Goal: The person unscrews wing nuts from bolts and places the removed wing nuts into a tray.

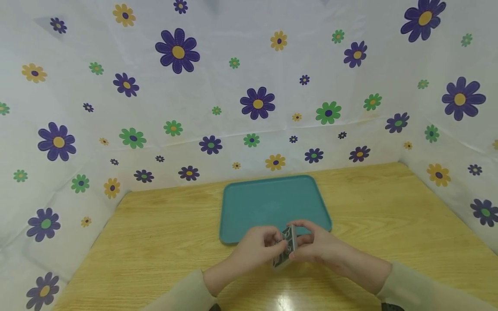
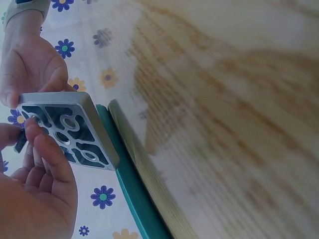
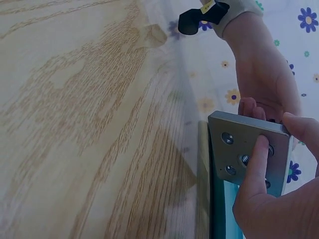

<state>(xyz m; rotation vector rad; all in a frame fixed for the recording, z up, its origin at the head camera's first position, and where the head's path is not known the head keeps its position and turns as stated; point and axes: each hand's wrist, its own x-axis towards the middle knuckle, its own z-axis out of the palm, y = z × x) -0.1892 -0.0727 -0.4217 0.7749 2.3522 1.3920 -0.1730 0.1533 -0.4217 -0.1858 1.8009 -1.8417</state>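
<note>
A grey square metal plate [image 1: 291, 235] is held up on edge above the table, close to the tray's near edge. My right hand [image 1: 320, 246] grips it, thumb and fingers at its edges and one finger lying across the flat face with round holes in the right wrist view. The left wrist view shows the plate's other face [image 2: 79, 145], ribbed and recessed with round bosses. There my left hand [image 2: 37, 194] pinches a small dark screw with a ridged side [image 2: 21, 141] between thumb and finger, right beside a corner hole. Fingers hide the screw's tip.
A teal tray [image 1: 268, 203] lies on the wood-grain table [image 1: 167, 242] behind the hands. White cloth walls [image 1: 218, 82] with printed flowers stand at the back and both sides.
</note>
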